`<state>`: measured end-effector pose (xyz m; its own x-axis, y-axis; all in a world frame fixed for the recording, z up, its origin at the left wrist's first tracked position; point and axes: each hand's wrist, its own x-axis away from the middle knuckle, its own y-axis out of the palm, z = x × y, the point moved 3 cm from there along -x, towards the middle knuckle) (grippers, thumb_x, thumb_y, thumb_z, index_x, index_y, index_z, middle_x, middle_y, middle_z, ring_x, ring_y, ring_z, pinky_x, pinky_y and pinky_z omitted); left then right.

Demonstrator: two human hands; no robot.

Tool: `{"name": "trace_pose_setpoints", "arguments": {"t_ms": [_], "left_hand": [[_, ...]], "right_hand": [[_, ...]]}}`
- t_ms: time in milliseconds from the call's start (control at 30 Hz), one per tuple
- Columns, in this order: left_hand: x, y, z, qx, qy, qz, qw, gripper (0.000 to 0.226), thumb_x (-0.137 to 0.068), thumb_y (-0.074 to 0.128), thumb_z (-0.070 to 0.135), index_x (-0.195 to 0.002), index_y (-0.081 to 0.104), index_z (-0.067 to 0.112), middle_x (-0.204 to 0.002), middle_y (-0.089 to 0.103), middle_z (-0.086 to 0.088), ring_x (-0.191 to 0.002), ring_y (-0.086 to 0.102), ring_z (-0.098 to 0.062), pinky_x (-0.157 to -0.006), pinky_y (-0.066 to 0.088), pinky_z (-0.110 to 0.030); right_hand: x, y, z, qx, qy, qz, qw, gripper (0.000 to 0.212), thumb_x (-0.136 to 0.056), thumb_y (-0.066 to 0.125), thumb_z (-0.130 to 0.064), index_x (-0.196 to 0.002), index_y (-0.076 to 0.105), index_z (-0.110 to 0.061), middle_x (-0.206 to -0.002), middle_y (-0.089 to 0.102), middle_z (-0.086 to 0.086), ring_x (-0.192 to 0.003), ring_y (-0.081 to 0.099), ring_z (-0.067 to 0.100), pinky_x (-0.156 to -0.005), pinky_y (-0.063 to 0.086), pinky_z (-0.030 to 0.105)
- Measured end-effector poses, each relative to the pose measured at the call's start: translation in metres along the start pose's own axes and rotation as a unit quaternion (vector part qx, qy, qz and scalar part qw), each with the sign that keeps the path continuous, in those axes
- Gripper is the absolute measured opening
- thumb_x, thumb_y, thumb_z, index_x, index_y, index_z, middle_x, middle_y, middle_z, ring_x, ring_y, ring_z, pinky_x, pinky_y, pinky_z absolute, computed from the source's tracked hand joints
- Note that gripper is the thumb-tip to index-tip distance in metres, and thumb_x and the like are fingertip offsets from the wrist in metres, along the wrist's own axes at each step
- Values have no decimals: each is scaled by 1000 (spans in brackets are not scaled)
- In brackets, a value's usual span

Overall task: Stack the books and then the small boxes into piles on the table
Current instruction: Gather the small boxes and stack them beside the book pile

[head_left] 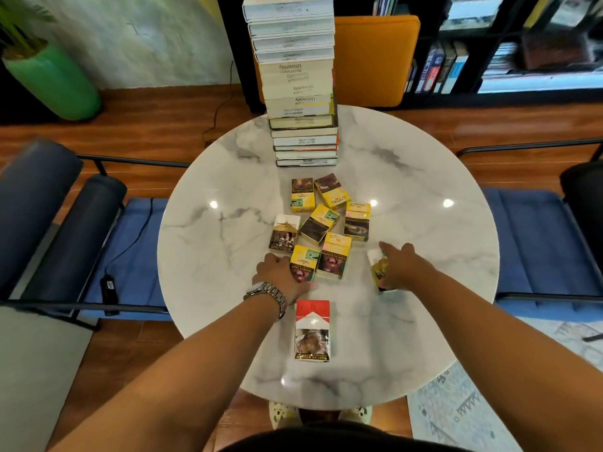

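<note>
Nearest, lay flat by itself a red-and-white box (312,331), between both forearms. Just beyond it, left hand (280,275) rested with fingers curled over the near edge of a yellow box (303,264). Right hand (402,266) gripped a gold-and-white box (378,268), tilted off the marble table (208,256). Past the grips, six more boxes (326,207) scattered flat; farther still, a tall book stack (298,79) stood.

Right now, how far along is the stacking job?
The books already stand in one tall pile on the table. The right hand grips a small box; the left hand touches a yellow box. The boxes are all still unstacked.
</note>
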<state>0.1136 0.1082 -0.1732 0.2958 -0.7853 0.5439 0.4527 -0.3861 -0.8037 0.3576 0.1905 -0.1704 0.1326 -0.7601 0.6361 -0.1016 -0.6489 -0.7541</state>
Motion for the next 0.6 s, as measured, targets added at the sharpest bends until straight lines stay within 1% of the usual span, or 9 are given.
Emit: {"name": "trace_pose_setpoints", "arguments": {"t_ms": [100, 233, 267, 333, 400, 467, 500, 533, 600], "left_hand": [[-1, -4, -9, 5, -1, 4, 1000, 58, -67, 67, 58, -114, 57, 25, -118, 46, -10, -109, 49, -30, -96, 46, -42], [2, -11, -25, 9, 4, 13, 1000, 67, -65, 74, 55, -118, 55, 19, -116, 51, -9, -107, 54, -28, -93, 48, -39], [5, -13, -29, 14, 5, 17, 1000, 68, -63, 76, 55, -116, 54, 17, -114, 54, -8, -105, 55, -27, -91, 49, -38], [12, -14, -36, 28, 2, 22, 999, 68, -60, 80, 52, -111, 54, 16, -109, 58, -6, -100, 58, -27, -82, 49, -35], [20, -14, -46, 56, -7, 27, 998, 62, -61, 82, 47, -106, 54, 16, -104, 60, -5, -92, 58, -25, -72, 45, -31], [27, -11, -58, 85, -20, 35, 996, 50, -68, 80, 39, -106, 55, 15, -104, 61, -6, -85, 55, -21, -69, 40, -29], [30, -9, -65, 95, -24, 38, 994, 46, -72, 78, 36, -106, 56, 15, -105, 62, -6, -83, 53, -20, -70, 39, -28], [33, -7, -71, 103, -25, 42, 993, 43, -74, 77, 34, -107, 56, 15, -106, 63, -7, -83, 52, -19, -70, 38, -28], [41, -2, -80, 119, -30, 48, 991, 40, -76, 75, 33, -107, 58, 14, -106, 65, -7, -84, 54, -20, -72, 40, -28]], "right_hand": [[11, 10, -5, -7, 17, -15, 1000, 95, -68, 80, -33, -145, 26, -26, -136, 30, 12, -117, 52, 34, -91, 51, 38], [28, 20, -13, -19, 21, -7, 1000, 89, -64, 85, -29, -135, 32, -22, -130, 37, 12, -110, 56, 33, -76, 50, 32], [33, 23, -15, -18, 16, -4, 1000, 87, -64, 85, -29, -133, 32, -22, -126, 42, 12, -107, 57, 32, -74, 49, 32], [37, 25, -15, -25, 5, 9, 1000, 78, -65, 82, -27, -127, 35, -22, -116, 53, 10, -99, 59, 28, -74, 51, 33], [42, 19, -11, -65, 1, 34, 997, 59, -73, 75, -20, -121, 40, -22, -108, 60, 10, -93, 59, 26, -76, 53, 36], [46, 5, -8, -152, -1, 81, 985, 42, -82, 69, -18, -117, 46, -21, -103, 61, 10, -88, 61, 28, -76, 54, 39], [51, -2, -7, -224, 1, 99, 970, 37, -84, 69, -18, -115, 50, -20, -99, 62, 12, -83, 62, 29, -74, 55, 41], [57, -10, -9, -309, 1, 106, 945, 33, -84, 69, -15, -112, 53, -20, -95, 63, 13, -77, 64, 29, -72, 56, 42], [74, -22, -19, -447, -14, 74, 891, 29, -84, 70, -9, -107, 57, -18, -85, 65, 15, -64, 62, 25, -68, 57, 41]]}}
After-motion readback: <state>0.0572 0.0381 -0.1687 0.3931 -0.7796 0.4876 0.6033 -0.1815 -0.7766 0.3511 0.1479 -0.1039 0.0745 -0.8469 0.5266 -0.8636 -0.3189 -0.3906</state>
